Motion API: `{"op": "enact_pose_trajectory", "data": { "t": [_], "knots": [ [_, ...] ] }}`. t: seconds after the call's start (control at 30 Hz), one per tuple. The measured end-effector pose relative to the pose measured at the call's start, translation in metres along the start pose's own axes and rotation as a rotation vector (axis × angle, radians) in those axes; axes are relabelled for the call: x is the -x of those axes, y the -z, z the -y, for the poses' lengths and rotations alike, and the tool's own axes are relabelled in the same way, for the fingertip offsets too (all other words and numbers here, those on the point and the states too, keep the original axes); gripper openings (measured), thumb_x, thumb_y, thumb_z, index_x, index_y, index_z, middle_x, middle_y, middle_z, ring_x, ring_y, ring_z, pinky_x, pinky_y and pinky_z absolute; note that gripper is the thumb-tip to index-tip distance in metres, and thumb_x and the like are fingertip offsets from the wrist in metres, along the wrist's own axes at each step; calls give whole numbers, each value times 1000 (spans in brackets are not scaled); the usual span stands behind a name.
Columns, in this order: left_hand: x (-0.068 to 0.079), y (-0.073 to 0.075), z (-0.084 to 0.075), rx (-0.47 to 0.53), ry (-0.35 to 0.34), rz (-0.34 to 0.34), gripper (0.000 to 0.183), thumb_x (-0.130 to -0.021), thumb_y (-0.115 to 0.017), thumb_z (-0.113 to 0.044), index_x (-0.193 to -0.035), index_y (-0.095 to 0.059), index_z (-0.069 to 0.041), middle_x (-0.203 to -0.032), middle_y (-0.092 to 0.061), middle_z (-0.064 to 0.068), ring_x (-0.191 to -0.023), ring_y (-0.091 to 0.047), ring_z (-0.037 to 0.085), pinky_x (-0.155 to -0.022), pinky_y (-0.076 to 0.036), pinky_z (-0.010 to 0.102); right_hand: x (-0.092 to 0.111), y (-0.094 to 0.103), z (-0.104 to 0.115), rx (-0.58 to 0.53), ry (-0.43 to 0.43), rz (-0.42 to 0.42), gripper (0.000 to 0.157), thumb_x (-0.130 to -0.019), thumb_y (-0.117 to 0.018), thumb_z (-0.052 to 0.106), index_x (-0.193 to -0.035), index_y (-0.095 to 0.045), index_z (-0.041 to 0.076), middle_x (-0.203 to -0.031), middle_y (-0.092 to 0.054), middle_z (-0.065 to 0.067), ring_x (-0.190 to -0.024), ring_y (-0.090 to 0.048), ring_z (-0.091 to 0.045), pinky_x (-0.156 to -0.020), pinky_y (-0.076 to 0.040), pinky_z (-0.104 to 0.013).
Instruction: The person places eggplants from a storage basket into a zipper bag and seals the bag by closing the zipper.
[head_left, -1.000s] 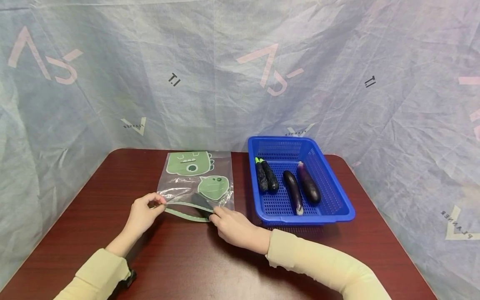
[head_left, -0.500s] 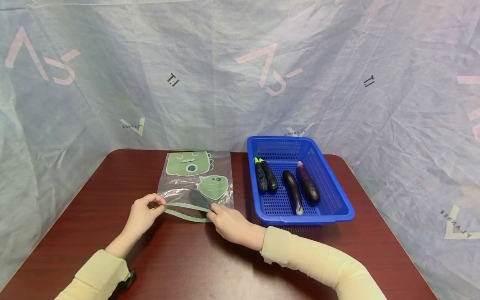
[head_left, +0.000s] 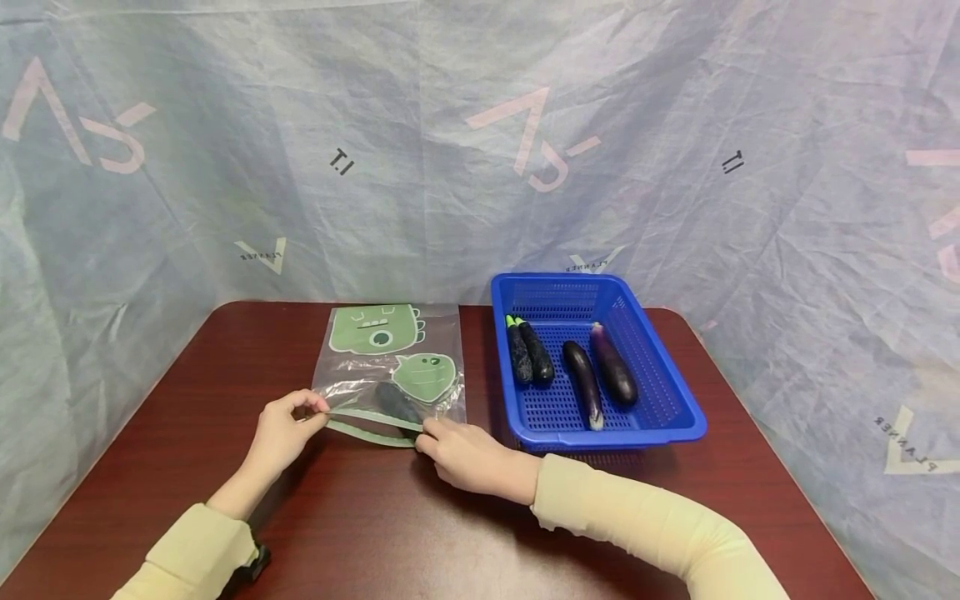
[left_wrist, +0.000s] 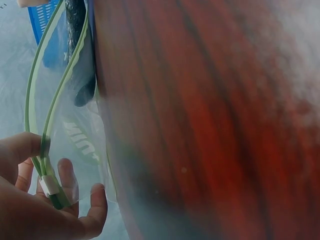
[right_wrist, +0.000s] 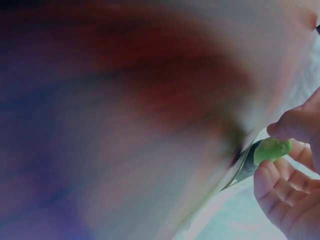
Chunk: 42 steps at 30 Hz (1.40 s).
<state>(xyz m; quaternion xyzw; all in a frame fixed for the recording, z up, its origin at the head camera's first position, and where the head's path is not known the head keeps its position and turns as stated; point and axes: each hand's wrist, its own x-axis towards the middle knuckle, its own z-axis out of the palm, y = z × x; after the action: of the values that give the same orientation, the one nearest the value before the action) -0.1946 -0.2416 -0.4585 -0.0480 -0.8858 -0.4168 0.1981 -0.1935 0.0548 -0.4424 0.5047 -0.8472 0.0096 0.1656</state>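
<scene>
A clear zip bag (head_left: pixel 360 367) with green dinosaur prints lies on the table, its green-edged mouth parted toward me. My left hand (head_left: pixel 288 429) pinches the mouth's left corner; in the left wrist view a white slider (left_wrist: pixel 49 185) sits between the fingers. At the mouth's right side is my right hand (head_left: pixel 472 458). It holds a dark zucchini (head_left: pixel 395 402) by its green stem end (right_wrist: pixel 272 150), seen between thumb and fingers in the right wrist view. Most of the zucchini lies inside the bag, showing dark through the plastic.
To the right of the bag stands a blue perforated basket (head_left: pixel 517 429). Two dark zucchini (head_left: pixel 534 354) with green ends lie in it, beside two purple eggplants (head_left: pixel 615 367). A grey printed curtain (head_left: pixel 420 167) hangs behind the reddish-brown table (head_left: pixel 360 533).
The zucchini shows more plainly through the bag and lies slightly farther left inside it. My left hand keeps its hold on the corner; the right hand has shifted only a little.
</scene>
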Motion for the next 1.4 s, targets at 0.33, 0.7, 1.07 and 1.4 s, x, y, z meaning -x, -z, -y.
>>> {"op": "enact_pose_trajectory", "data": {
  "t": [0.33,0.7,1.07,1.4],
  "knots": [
    [0,2,-1,-5,6,3,23,-74,-74,-1,-73,-63,-21,-74,-64,1,-68,-55,2,-62,-42,15,6,3,-6,17,68,-26,12,-78,-66,13,-86,-58,16,-86,-51,3,-77,-55,-12,-59,-48,-26],
    [1,3,-3,-20,-13,15,18,-74,-73,2,-74,-63,-13,-73,-63,1,-67,-54,1,-61,-42,15,1,3,-7,55,101,-40,5,-80,-61,11,-84,-60,15,-85,-52,3,-80,-57,-14,-66,-48,-26],
    [0,5,-2,-54,29,29,18,-70,-78,-2,-73,-63,-12,-71,-63,-1,-65,-51,3,-60,-41,19,-8,4,-3,69,105,-76,5,-82,-61,11,-85,-62,16,-84,-52,3,-79,-57,-13,-68,-48,-24],
    [-3,4,-6,-24,85,73,17,-71,-76,1,-74,-63,-9,-71,-65,3,-63,-52,7,-59,-41,21,-15,4,-2,102,57,-69,9,-85,-59,9,-78,-60,16,-81,-51,4,-78,-57,-13,-63,-48,-24]
  ]
}}
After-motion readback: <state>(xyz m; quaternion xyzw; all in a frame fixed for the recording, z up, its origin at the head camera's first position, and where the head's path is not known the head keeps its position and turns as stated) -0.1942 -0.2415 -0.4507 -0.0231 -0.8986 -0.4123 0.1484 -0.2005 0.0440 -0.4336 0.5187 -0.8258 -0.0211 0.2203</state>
